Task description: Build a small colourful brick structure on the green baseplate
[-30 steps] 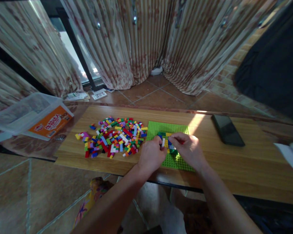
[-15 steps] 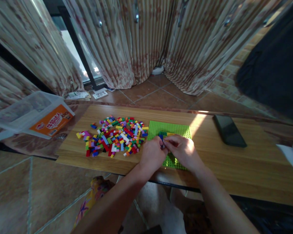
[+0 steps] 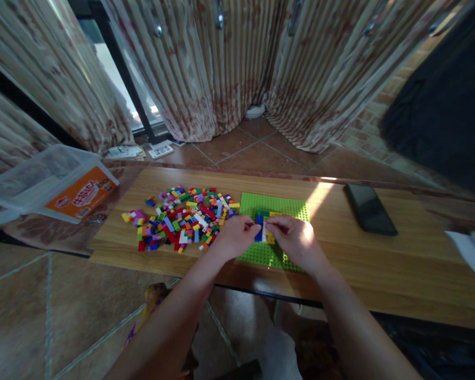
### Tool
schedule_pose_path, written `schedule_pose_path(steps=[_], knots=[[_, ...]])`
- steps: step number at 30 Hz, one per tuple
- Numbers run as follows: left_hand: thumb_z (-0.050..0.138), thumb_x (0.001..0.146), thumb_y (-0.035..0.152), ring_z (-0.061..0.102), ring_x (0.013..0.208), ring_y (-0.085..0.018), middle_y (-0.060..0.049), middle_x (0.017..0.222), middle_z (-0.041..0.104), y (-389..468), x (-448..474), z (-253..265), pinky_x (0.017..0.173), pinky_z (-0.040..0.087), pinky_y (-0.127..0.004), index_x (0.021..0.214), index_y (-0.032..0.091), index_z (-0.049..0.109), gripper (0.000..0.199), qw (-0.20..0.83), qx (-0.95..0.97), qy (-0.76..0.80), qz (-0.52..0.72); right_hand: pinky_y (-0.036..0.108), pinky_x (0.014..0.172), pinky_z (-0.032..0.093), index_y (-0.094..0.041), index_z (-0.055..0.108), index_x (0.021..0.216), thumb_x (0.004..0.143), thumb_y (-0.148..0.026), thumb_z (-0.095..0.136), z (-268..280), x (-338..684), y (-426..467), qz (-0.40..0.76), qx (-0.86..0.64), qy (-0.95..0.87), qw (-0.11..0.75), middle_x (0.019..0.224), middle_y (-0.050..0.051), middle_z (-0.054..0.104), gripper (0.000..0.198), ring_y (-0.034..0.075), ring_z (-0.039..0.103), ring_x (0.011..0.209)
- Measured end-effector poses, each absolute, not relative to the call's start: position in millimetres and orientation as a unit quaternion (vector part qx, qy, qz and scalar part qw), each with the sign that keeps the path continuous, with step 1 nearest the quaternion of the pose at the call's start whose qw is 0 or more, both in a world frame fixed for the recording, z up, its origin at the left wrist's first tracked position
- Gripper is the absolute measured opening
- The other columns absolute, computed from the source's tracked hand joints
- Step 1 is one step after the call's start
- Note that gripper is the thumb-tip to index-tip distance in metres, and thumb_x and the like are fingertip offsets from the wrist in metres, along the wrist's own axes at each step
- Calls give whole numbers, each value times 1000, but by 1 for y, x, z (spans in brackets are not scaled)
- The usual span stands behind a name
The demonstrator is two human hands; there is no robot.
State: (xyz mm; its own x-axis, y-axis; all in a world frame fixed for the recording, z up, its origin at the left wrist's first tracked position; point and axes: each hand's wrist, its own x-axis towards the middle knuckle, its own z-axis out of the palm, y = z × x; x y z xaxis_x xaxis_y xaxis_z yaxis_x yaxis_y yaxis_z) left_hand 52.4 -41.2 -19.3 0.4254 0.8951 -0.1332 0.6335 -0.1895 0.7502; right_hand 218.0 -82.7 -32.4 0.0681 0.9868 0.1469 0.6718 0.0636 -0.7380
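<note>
A green studded baseplate (image 3: 257, 256) lies on the table under both hands. On it, a row of blue bricks (image 3: 258, 235) runs beside a narrow white brick (image 3: 264, 232). Green bricks (image 3: 264, 213) and yellow bricks (image 3: 275, 214) line the far side of this group. My right hand (image 3: 295, 240) has its fingertips closed at the white brick, partly covering the yellow ones. My left hand (image 3: 237, 236) is closed, fingers curled, with its fingertips at the left side of the blue row; anything between them is hidden.
Many loose coloured bricks (image 3: 182, 219) are heaped left of the baseplate. A clear plastic box (image 3: 51, 179) with an orange label stands at the far left. To the right lie a black phone (image 3: 370, 209) and white paper (image 3: 469, 256). Striped curtains (image 3: 237, 68) hang beyond the table.
My left hand has drawn back to the left, away from my right hand. More of the blue row and the white brick now shows. My right hand stays nearly in place.
</note>
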Motion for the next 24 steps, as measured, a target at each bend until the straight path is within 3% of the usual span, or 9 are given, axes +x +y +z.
schedule_pose_path(steps=[7, 24], knots=[[69, 76, 41, 61, 66, -16, -4, 72, 69, -42, 59, -22, 60, 42, -26, 78, 15, 69, 26, 371, 742, 538, 149, 28, 67, 49, -21, 74, 85, 87, -29, 53, -33, 218, -83, 223, -640, -649, 345, 85, 4, 74, 22, 17, 66, 74], [69, 72, 45, 62, 68, -17, -5, 75, 71, -41, 67, -32, 63, 43, -28, 74, 17, 71, 28, 329, 730, 581, 145, 30, 71, 50, -22, 73, 85, 86, -26, 54, -39, 216, -83, 191, -640, -661, 341, 88, 4, 73, 19, 17, 66, 76]])
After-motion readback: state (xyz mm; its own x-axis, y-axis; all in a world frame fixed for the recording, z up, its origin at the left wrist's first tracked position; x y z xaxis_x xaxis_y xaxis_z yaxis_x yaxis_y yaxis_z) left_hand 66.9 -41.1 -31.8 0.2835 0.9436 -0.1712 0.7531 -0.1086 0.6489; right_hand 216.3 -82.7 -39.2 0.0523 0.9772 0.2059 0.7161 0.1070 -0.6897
